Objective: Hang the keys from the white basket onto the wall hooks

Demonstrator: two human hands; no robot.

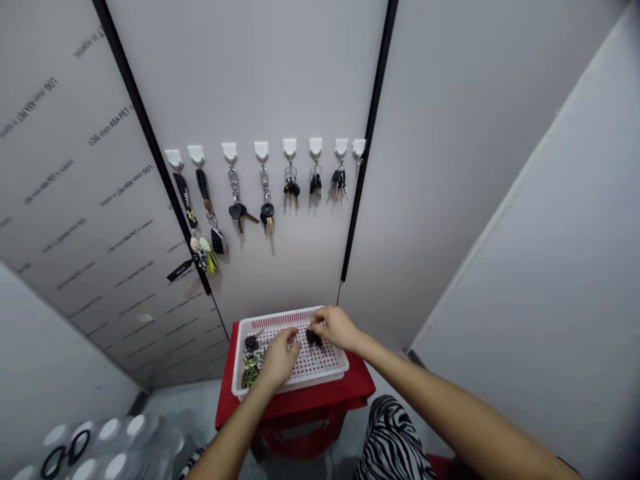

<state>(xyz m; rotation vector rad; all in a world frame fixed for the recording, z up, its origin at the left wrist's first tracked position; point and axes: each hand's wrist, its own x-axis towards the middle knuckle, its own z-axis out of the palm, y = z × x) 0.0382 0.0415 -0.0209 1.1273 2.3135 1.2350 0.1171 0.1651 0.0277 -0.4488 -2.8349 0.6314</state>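
Note:
A white perforated tray sits on a red stool below me. My right hand is closed over a black key bunch lying in the tray. My left hand rests over the tray's middle with fingers curled, and I cannot see anything in it. More keys and a greenish keyring lie at the tray's left end. On the wall above, a row of white hooks carries several key bunches. The rightmost hook is bare.
Grey wall panels with black vertical strips surround the spot. Bottle tops wrapped in plastic stand at the lower left. Zebra-patterned cloth covers my leg beneath the stool.

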